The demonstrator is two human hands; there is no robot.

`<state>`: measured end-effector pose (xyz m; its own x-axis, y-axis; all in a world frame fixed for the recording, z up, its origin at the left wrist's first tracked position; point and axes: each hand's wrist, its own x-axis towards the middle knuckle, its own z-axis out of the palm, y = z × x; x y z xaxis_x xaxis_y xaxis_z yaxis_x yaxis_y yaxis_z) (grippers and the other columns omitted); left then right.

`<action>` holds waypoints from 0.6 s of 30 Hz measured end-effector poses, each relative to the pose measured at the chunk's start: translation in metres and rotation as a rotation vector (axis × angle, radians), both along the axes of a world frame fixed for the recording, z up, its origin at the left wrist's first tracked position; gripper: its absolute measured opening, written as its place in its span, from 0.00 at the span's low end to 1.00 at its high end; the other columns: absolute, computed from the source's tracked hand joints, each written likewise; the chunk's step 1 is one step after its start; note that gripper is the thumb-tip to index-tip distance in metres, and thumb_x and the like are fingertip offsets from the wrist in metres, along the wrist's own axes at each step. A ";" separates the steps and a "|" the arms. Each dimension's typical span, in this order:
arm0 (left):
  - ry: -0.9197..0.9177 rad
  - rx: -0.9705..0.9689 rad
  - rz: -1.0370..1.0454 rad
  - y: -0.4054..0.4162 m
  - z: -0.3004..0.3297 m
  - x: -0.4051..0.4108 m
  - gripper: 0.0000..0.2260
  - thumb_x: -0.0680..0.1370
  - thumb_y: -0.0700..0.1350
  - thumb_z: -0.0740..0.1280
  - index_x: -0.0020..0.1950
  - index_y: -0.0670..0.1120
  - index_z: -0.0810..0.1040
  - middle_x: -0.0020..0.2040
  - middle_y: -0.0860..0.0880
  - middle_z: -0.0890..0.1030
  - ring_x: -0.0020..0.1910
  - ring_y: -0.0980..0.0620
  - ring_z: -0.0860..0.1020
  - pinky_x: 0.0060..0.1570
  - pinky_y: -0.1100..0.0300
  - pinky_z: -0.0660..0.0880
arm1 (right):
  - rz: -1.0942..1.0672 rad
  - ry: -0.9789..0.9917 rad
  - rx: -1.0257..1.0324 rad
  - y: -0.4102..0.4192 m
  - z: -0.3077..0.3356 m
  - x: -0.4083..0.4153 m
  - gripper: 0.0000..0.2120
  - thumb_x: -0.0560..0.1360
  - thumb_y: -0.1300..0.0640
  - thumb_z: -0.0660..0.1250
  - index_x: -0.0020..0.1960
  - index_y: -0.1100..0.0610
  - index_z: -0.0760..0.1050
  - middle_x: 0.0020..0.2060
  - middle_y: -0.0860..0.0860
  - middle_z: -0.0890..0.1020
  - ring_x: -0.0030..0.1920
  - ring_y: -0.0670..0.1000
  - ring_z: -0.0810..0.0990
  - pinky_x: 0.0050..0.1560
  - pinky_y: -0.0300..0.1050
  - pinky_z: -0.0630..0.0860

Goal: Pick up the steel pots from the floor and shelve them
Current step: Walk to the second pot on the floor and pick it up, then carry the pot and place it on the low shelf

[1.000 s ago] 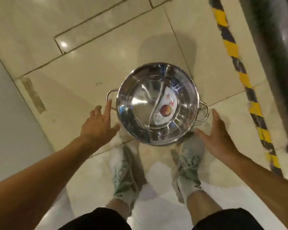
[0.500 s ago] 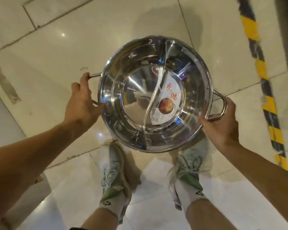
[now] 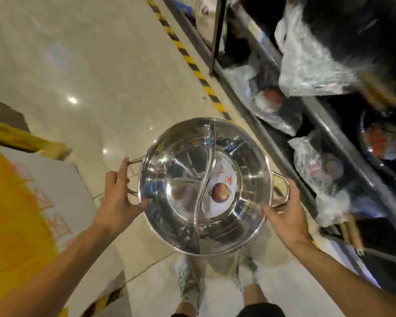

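A person carries a divided steel hot pot [image 3: 204, 186] level at about waist height above a tiled floor [image 3: 89, 76], one loop handle in each hand. The left hand [image 3: 118, 197] is closed around the left handle, fingers hooked through the wire loop and thumb pressed to the pot wall; the right hand [image 3: 284, 216] curls under the right handle [image 3: 281, 191], fingers wrapped about its lower bar. The pot sits squarely between both hands, its handle-to-handle line running across the body, its S-shaped divider [image 3: 206, 179] running away from the carrier.

The shelving [image 3: 329, 124] lies to the right, well apart from the pot rim, its edge running diagonally away; the right hand is the nearer one. By my judgement, shelving calls for a swing rightward, with the right handle leading in.

A round label [image 3: 222, 188] on the pot floor shows a red fruit picture and red Chinese characters, too blurred to read for certain. Plastic-wrapped cookware [image 3: 316, 170] fills the shelves, its labels illegible. A yellow-and-white carton [image 3: 21, 202] at left bears orange printing, also unreadable. Yellow-black hazard tape [image 3: 192, 62] marks the floor along the rack.
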<state>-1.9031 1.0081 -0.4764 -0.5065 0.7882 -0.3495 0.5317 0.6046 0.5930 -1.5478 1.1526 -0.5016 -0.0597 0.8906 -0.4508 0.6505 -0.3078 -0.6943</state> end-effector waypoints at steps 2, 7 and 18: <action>-0.017 0.066 -0.028 -0.002 0.064 -0.008 0.51 0.67 0.50 0.79 0.80 0.52 0.48 0.56 0.46 0.65 0.45 0.53 0.71 0.52 0.56 0.72 | -0.029 0.027 0.058 -0.008 0.064 0.000 0.42 0.71 0.58 0.76 0.77 0.44 0.57 0.42 0.43 0.80 0.44 0.44 0.81 0.54 0.58 0.80; -0.041 0.225 -0.078 -0.027 0.170 -0.006 0.51 0.65 0.58 0.75 0.80 0.52 0.48 0.54 0.46 0.66 0.47 0.62 0.69 0.52 0.58 0.71 | -0.040 0.053 0.152 -0.048 0.185 0.012 0.45 0.72 0.53 0.76 0.78 0.37 0.52 0.44 0.51 0.84 0.43 0.49 0.83 0.52 0.56 0.82; -0.089 0.435 -0.186 -0.070 0.255 0.051 0.40 0.61 0.64 0.73 0.71 0.60 0.62 0.51 0.48 0.70 0.50 0.60 0.70 0.47 0.69 0.70 | -0.124 0.112 0.195 -0.140 0.286 0.093 0.49 0.61 0.32 0.76 0.75 0.29 0.53 0.59 0.48 0.83 0.56 0.54 0.84 0.54 0.59 0.82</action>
